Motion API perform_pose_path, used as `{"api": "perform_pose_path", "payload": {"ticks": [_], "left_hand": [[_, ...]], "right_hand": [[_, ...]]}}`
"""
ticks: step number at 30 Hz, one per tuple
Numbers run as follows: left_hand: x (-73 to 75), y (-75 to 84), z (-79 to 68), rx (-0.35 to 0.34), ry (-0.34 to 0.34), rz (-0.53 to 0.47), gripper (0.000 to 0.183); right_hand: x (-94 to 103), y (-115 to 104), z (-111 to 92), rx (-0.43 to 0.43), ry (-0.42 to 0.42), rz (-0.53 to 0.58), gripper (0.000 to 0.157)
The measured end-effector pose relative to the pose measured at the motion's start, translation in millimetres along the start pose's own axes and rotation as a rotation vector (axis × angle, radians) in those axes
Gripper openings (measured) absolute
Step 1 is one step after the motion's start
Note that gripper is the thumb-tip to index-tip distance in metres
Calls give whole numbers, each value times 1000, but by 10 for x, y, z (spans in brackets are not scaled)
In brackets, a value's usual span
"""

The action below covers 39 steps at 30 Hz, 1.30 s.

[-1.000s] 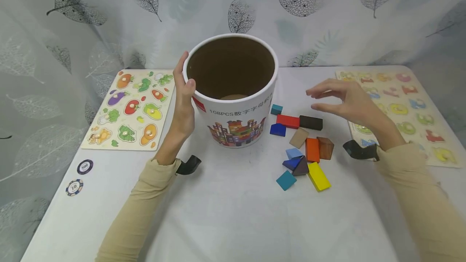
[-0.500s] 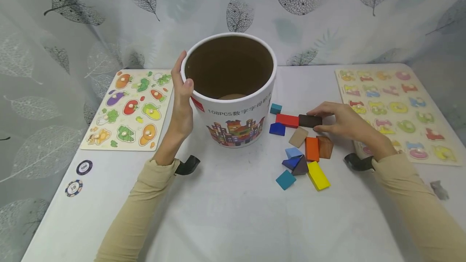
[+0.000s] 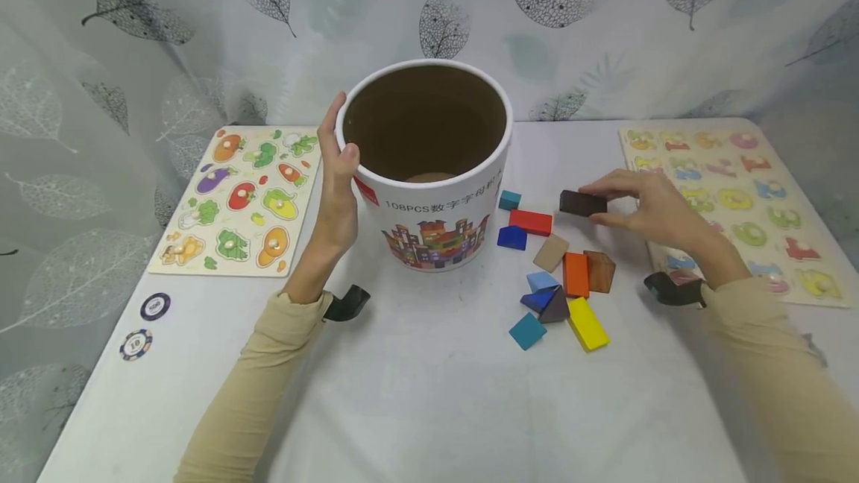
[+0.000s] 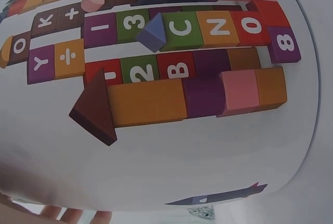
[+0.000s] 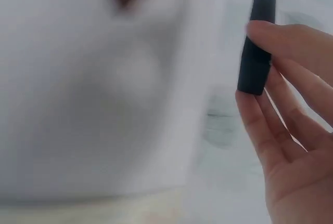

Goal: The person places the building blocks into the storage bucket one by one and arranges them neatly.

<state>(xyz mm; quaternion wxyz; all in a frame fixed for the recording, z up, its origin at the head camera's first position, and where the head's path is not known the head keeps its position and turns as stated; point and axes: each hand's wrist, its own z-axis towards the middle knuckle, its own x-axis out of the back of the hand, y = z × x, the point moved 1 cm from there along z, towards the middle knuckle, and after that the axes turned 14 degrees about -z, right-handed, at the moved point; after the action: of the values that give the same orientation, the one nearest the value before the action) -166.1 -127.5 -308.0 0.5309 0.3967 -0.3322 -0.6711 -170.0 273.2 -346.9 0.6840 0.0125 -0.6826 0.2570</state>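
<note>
A white tabletop (image 3: pixel 416 386) carries a smooth round bucket (image 3: pixel 429 185), tapering downward. The left hand (image 3: pixel 338 203) lies spread against its side. The right hand (image 3: pixel 654 207) pinches a flat-faced dark oblong block (image 3: pixel 581 203), right of the bucket, its long axis nearly crosswise, free end toward the bucket, just beside a red block (image 3: pixel 531 223).

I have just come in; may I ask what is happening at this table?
A person's left hand holds a large white bucket by its left side. The right hand pinches a dark block to the right of the bucket. More coloured blocks lie on the table nearby.
</note>
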Motion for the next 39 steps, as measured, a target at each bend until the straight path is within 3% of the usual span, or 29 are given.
{"api": "perform_pose_path", "payload": {"ticks": [6,11,16,19,30,39], "left_hand": [[8,2,9,-2,-1,-5,79],[18,-5,8,6,0,15,82],[28,1,-4,7,8,19,84],[21,3,-5,8,7,20,80],[4,19,-9,25,18,38,87],[1,18,0,12,5,31,87]], "right_hand": [[517,-283,193,54,230,-92,53],[840,-829,433,226,401,-3,54],[931,-1373,651,470,408,82,48],[911,-1540,733,553,394,110,46],[786,-1616,835,513,352,163,42],[822,-1553,681,468,321,190,41]]}}
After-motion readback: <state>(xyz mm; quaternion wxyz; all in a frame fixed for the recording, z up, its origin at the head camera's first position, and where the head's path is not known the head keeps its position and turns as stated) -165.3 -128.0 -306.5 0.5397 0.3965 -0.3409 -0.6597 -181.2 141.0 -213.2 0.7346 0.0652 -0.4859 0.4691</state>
